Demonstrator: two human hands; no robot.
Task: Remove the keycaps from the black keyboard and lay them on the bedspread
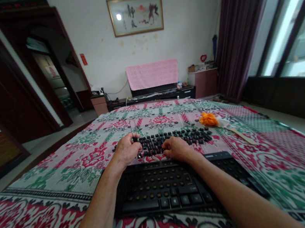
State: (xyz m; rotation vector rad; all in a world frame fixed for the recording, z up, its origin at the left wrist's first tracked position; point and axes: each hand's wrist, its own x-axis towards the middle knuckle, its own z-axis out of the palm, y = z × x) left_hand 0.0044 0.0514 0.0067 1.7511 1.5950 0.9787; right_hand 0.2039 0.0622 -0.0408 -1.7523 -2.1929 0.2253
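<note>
My left hand (127,149) is closed around a small dark-handled tool with thin wires standing up from it, which looks like a wire keycap puller (135,137). Close by on its right, my right hand (178,148) has thumb and fingers pinched on a black keycap (164,149), though the fingers partly hide it. Loose black keycaps (194,136) lie in rough rows on the cloth around both hands. Nearer to me, under my forearms, rests a black keyboard (153,204). Many of its key positions show bare stems, while the lower row and right side still carry caps.
A patterned red, green and white cloth (87,161) covers the table. An orange fluffy duster or cloth (209,119) lies to the right, beside a brush-like tool with a pale handle (243,136). A low cabinet (187,93) stands beyond the table's far edge.
</note>
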